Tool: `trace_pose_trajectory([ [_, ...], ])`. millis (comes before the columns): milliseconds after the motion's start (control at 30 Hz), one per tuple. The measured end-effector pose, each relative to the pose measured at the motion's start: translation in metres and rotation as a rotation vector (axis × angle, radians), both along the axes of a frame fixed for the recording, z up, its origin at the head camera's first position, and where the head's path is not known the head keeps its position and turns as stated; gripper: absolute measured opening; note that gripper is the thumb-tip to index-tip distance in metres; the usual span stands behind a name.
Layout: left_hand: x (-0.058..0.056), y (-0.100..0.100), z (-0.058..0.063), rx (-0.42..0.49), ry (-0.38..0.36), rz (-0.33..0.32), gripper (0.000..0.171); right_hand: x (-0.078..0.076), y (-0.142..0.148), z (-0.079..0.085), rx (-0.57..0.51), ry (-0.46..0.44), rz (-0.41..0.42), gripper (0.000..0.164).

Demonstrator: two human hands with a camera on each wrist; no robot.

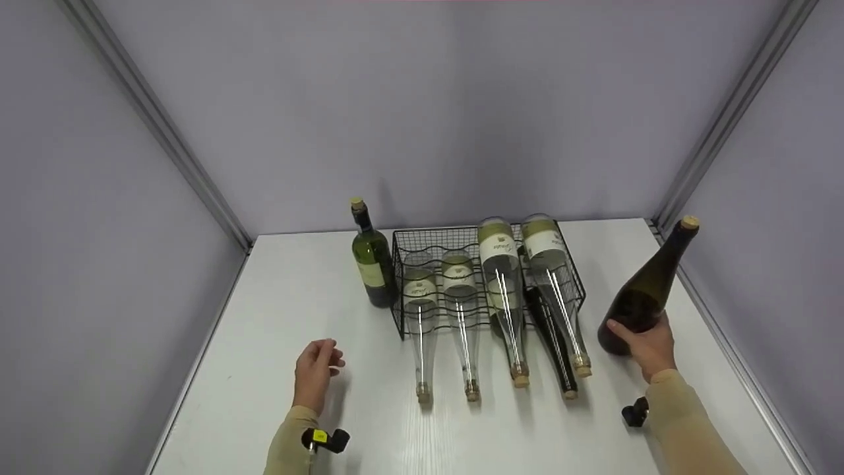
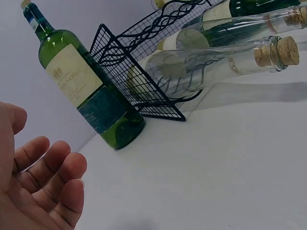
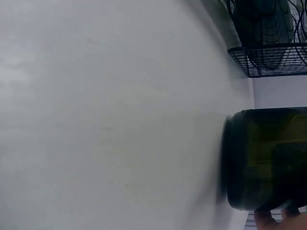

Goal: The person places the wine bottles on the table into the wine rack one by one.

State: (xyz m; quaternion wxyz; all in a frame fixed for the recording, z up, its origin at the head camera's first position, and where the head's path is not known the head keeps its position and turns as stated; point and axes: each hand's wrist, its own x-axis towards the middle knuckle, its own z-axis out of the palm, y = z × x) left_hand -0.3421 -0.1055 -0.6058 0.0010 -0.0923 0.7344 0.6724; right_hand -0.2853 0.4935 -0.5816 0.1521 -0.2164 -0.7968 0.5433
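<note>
My right hand (image 1: 651, 346) grips the lower body of a dark corked wine bottle (image 1: 643, 297), right of the rack. The bottle leans, neck toward the upper right; in the right wrist view its base (image 3: 264, 158) shows close to the table. My left hand (image 1: 314, 373) holds nothing, fingers loosely curled, left of the rack. The black wire wine rack (image 1: 397, 313) bears several corked bottles, necks toward me: clear ones such as the labelled bottle (image 1: 499, 264) on top, and a dark bottle (image 1: 552, 343) low on the right. Beside the rack's left end stands a green wine bottle (image 1: 372, 264).
The white table (image 1: 264, 297) stands against a pale back wall (image 1: 369, 99), with side walls left and right. Corked necks, such as the clear one (image 1: 423, 376) at the left, jut past the rack's front edge over the table.
</note>
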Motion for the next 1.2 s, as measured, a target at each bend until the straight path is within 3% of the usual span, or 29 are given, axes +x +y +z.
trace_pose_trajectory([
  [267, 0.000, 0.003, 0.030, -0.091, 0.106, -0.042, 0.038, 0.002, -0.002, 0.034, 0.091, 0.090, -0.091, 0.094],
  [533, 0.003, 0.013, 0.068, -0.196, 0.246, -0.141, 0.019, 0.014, -0.005, 0.075, 0.325, 0.197, -0.039, 0.082],
  [700, 0.004, 0.020, 0.093, -0.337, 0.440, -0.205, 0.015, 0.019, -0.015, 0.102, 0.473, 0.289, 0.029, 0.078],
  [900, 0.005, 0.032, 0.129, -0.497, 0.713, -0.298, 0.012, 0.018, -0.033, 0.129, 0.716, 0.383, 0.125, 0.085],
  [1033, 0.011, 0.046, 0.151, -0.611, 0.885, -0.354, 0.010, 0.015, -0.045, 0.143, 0.906, 0.461, 0.265, 0.090],
  [1200, 0.023, 0.064, 0.177, -0.693, 1.112, -0.389, 0.008, 0.013, -0.065, 0.158, 1.095, 0.530, 0.513, 0.089],
])
